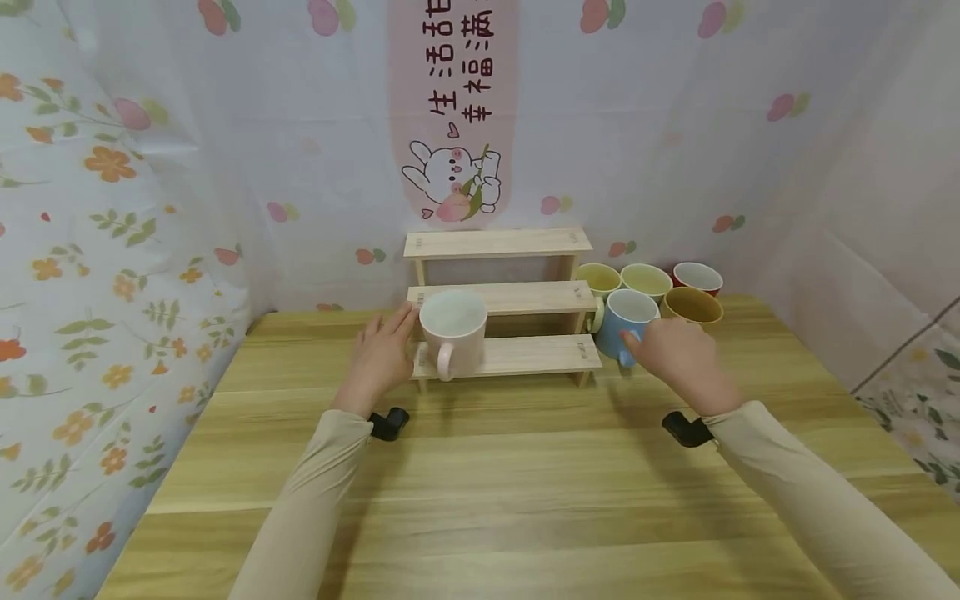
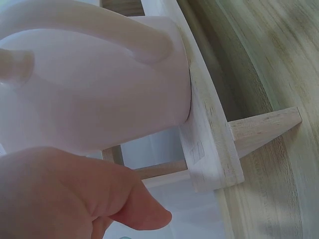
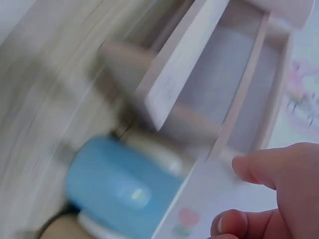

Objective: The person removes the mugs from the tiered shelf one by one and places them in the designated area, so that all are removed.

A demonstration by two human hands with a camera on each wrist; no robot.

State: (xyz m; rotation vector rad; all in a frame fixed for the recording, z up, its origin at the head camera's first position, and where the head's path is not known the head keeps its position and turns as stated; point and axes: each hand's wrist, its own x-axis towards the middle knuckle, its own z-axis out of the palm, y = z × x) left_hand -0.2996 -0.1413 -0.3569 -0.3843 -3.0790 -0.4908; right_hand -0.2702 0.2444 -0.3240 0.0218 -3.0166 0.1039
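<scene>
A pale pink mug [image 1: 467,354] stands upright on the lowest board of a three-step wooden shelf [image 1: 536,356], its handle toward me. Beside it on the left is my left hand [image 1: 381,354], fingers extended; in the left wrist view the thumb [image 2: 142,206] sticks out, not wrapped round the mug. Right of the shelf stands a blue mug [image 1: 615,327], handle facing forward. My right hand [image 1: 684,362] hovers near its right side. Thumb and bent fingers stand apart in the right wrist view, clear of the blurred blue mug [image 3: 119,184].
Behind the blue mug, several more mugs crowd together: a brown one [image 1: 696,307], a red one with white inside [image 1: 699,275], and yellow-green ones [image 1: 647,279]. Shelf and mugs rest on a wood-grain table [image 1: 510,500]. Patterned cloth [image 1: 660,150] hangs behind and at both sides.
</scene>
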